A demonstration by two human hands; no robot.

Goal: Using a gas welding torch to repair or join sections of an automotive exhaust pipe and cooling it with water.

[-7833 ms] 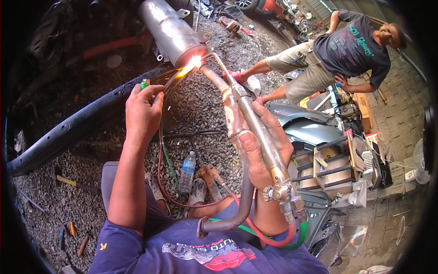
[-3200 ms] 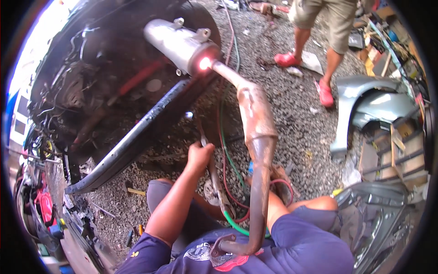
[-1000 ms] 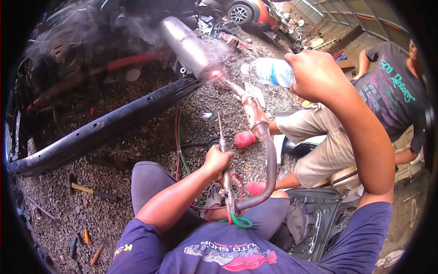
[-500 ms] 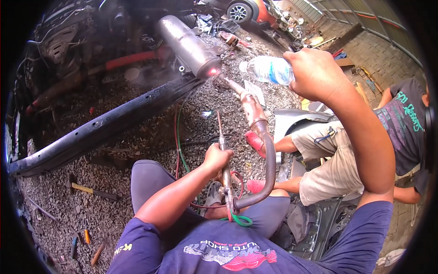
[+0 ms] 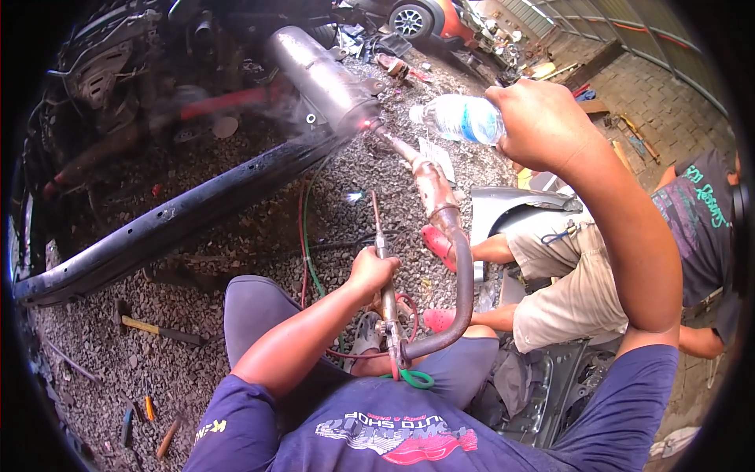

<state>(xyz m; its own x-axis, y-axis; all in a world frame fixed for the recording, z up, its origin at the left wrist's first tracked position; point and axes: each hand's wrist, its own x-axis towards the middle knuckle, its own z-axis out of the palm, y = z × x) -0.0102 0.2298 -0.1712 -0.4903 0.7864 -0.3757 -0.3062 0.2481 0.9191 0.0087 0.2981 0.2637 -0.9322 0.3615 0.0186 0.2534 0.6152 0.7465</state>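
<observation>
My left hand [image 5: 373, 271] is closed around a gas torch [image 5: 388, 307], with a small bluish flame at its upward-pointing tip. Red and green hoses join the torch's lower end. Raised at the upper right, my right hand [image 5: 543, 122] grips a clear plastic water bottle [image 5: 452, 118] by its base end. The bottle lies nearly level, its mouth toward a metal exhaust muffler [image 5: 318, 79]. The muffler rests against a dark metal beam [image 5: 181, 208]. A dull red glow shows where its end meets the exhaust pipe [image 5: 465, 291], which curves down beside the torch. Whitish smoke hangs around that joint.
Close on the right sits another person [image 5: 566, 275] in beige shorts and red clogs. A hammer [image 5: 161, 328] and several hand tools lie on gravel at the left. A grey car panel [image 5: 519, 208] stands near the person. An orange car [image 5: 452, 20] is at the back.
The glow at the muffler joint has dimmed, and more smoke rises around it. The bottle has shifted slightly left; the torch has barely moved.
</observation>
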